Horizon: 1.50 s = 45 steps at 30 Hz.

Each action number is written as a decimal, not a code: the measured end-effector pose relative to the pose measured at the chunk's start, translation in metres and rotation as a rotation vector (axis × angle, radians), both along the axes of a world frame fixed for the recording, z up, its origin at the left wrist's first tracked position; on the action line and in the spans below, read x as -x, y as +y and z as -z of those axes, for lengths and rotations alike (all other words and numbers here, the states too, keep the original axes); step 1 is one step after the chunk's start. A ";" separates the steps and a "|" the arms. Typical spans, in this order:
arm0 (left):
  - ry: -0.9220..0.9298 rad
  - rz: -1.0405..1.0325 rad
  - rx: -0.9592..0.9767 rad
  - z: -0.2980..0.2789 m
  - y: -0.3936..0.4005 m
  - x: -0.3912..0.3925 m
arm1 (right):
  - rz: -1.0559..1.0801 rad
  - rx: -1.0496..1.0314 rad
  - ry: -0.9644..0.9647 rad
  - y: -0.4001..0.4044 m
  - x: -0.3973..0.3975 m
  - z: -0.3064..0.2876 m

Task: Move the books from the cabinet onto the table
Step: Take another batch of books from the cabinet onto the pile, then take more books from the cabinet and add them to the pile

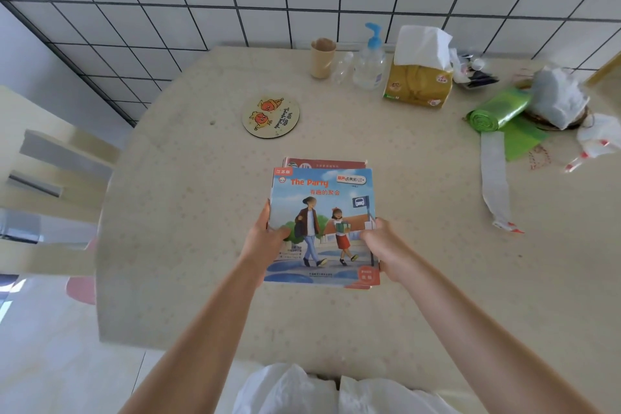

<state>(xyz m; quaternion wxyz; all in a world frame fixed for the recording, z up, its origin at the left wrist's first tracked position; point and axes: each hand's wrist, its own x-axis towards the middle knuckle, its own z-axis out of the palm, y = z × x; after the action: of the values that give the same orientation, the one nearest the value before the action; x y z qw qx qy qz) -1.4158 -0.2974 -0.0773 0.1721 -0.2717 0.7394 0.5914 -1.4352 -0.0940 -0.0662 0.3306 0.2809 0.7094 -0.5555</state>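
Observation:
A small stack of thin books [322,212] is over the middle of the beige table [188,212]. The top one has a blue cover titled "The Party"; a red book [324,164] peeks out beneath its far edge. My left hand [265,239] grips the stack's left edge, thumb on the cover. My right hand [383,242] grips the right edge the same way. Whether the stack rests on the table or hovers just above it I cannot tell. The cabinet is out of view.
A round coaster [271,115] lies beyond the books. Along the wall stand a beige cup [322,57], a pump bottle [369,59] and a tissue pack [418,77]. Green bag roll [497,111] and wrappers clutter the right. A chair [50,185] stands at left.

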 end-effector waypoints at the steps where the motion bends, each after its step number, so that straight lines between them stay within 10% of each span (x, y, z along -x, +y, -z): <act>1: -0.001 0.011 -0.005 0.001 0.000 0.000 | 0.016 0.020 -0.008 0.000 0.000 0.000; 7: -0.007 -0.001 -0.089 -0.003 -0.011 0.004 | -0.027 0.011 0.045 0.000 -0.011 -0.008; 16: 0.348 0.222 0.532 -0.024 0.007 0.013 | -0.030 -0.359 0.272 0.032 -0.042 -0.020; 25: 0.542 0.580 0.361 -0.023 0.061 -0.014 | 0.199 -0.520 0.456 0.046 -0.090 -0.035; 45: 0.558 1.835 0.028 0.009 0.185 -0.250 | 1.175 -0.729 0.095 0.000 -0.442 -0.018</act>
<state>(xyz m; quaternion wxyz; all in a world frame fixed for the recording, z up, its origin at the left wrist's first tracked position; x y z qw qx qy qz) -1.1660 -0.1128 -0.0866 0.3827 0.5620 0.6854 0.2606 -0.9931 -0.0943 -0.0477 -0.1719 0.6871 0.5947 -0.3804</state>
